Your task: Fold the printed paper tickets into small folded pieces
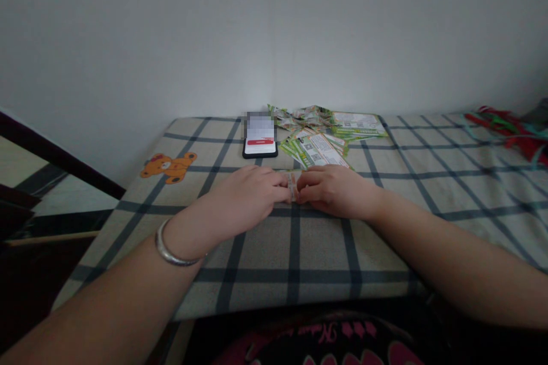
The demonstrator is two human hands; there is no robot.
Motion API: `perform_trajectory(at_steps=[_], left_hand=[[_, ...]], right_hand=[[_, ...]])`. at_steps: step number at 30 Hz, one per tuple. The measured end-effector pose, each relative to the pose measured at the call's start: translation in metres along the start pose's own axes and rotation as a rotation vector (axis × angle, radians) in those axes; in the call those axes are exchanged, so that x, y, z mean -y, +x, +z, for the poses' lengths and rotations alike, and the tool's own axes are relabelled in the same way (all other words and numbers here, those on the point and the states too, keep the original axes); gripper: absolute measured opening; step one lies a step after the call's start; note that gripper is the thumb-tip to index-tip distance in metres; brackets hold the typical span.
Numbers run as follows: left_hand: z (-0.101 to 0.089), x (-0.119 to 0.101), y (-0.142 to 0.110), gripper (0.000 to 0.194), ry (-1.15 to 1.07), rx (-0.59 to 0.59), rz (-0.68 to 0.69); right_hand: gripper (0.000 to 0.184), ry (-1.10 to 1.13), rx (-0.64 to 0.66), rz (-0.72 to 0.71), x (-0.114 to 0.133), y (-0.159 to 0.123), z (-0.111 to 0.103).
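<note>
My left hand (252,197) and my right hand (336,189) meet at the middle of the table, fingers curled and closed. Between their fingertips is a small printed packet or card (293,187), pale with orange print; most of it is covered by the fingers, so its exact kind does not show. Just beyond my right hand lie several overlapping green-and-white printed cards (323,150). Past my left hand, a phone (261,147) rests flat with its screen lit. A silver bangle (173,251) circles my left wrist.
Crumpled green wrappers (303,117) lie by the wall, with more printed cards (357,122) beside them. A flat teddy bear figure (169,167) is at the left on the checked tablecloth (265,274). Red and green strips (509,131) lie in a heap at the far right.
</note>
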State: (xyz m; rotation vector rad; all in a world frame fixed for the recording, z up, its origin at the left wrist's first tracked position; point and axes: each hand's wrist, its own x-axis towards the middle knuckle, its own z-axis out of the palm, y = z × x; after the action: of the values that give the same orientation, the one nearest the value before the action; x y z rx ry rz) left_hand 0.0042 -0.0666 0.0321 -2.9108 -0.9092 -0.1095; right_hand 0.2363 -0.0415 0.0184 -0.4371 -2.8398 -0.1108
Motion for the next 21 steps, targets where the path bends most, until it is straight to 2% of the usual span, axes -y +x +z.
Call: perform_trajectory(at_steps=[10, 14, 21], left_hand=[[-0.006, -0.001, -0.004, 0.041, -0.053, 0.031, -0.020], [-0.004, 0.002, -0.006, 0.046, -0.090, 0.002, -0.036], [-0.005, 0.004, -0.008, 0.040, -0.107, -0.046, -0.029]], right_hand=[[0.021, 0.107, 0.036, 0.100, 0.001, -0.005, -0.006], [0.019, 0.143, 0.043, 0.110, -0.002, -0.008, -0.007], [0.018, 0.185, 0.058, 0.157, -0.004, -0.013, -0.010]])
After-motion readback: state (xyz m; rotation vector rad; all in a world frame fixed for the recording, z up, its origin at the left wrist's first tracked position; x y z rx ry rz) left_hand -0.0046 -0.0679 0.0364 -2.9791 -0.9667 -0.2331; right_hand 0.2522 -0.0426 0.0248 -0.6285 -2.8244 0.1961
